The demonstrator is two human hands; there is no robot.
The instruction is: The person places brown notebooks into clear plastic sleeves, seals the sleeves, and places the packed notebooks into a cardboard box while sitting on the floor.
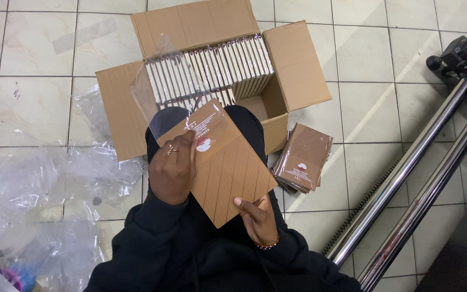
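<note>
A: Where's the brown ribbed booklet?

B: Over your lap. Your right hand has a grip clenched on its lower corner; your left hand pinches the clear sleeve at its mouth.

A: Tips?

B: Keep that mouth open and slide it in straight.

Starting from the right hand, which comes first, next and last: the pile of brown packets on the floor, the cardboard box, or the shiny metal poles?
Measured from the right hand in the head view:
1. Pile of brown packets, just above and to its right on the floor.
2. Cardboard box, farther up, ahead of the knees.
3. Metal poles, off to the right.
</note>
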